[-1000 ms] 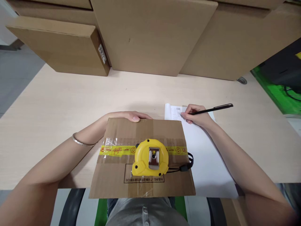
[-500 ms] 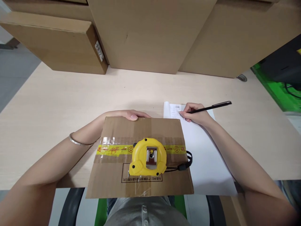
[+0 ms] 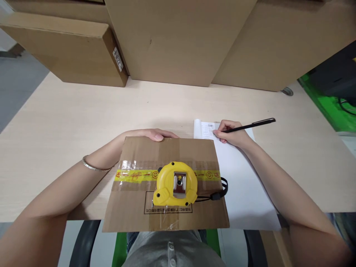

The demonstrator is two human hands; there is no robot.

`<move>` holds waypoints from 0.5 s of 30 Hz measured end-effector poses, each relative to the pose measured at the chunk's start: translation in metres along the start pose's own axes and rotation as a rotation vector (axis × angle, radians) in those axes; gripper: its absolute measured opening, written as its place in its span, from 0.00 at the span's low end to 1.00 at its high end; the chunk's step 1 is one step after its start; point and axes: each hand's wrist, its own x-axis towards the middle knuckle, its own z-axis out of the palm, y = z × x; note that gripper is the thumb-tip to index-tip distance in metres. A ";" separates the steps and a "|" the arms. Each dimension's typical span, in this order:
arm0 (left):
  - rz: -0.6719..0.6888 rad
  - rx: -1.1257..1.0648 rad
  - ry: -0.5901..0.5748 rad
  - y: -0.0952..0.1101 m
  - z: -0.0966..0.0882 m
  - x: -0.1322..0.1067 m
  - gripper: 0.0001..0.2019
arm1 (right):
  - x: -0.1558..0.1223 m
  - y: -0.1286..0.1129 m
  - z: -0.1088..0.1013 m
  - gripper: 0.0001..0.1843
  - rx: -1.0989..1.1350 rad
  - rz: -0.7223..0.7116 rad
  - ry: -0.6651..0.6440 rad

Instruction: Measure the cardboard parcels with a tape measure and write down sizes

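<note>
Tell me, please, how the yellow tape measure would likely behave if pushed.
The tape measure would probably slide rather than roll, as it lies flat on the cardboard box, clip up. Its looped black strap looks floppy and might trail behind.

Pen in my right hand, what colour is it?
The pen is black; it shows best in the head view.

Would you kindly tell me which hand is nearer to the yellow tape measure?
Left. The left hand rests on the far edge of the box, beyond the tape measure; the right hand, holding a pen, is farther off, ahead and to its right.
</note>
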 end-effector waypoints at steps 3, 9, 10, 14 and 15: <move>-0.095 -0.126 -0.003 0.002 0.001 0.000 0.31 | 0.000 0.000 0.000 0.25 -0.006 -0.003 -0.005; -0.094 -0.176 0.015 0.006 0.006 0.001 0.29 | 0.000 -0.001 -0.001 0.25 -0.016 -0.011 -0.006; -0.085 -0.173 0.013 0.006 0.006 0.001 0.28 | 0.000 -0.001 0.000 0.24 -0.017 -0.012 -0.002; -0.069 -0.195 -0.007 0.007 0.007 0.003 0.28 | 0.000 -0.001 0.000 0.24 -0.026 -0.016 0.004; -0.068 -0.200 -0.011 0.007 0.007 0.003 0.28 | 0.000 -0.001 0.000 0.24 -0.029 -0.016 0.005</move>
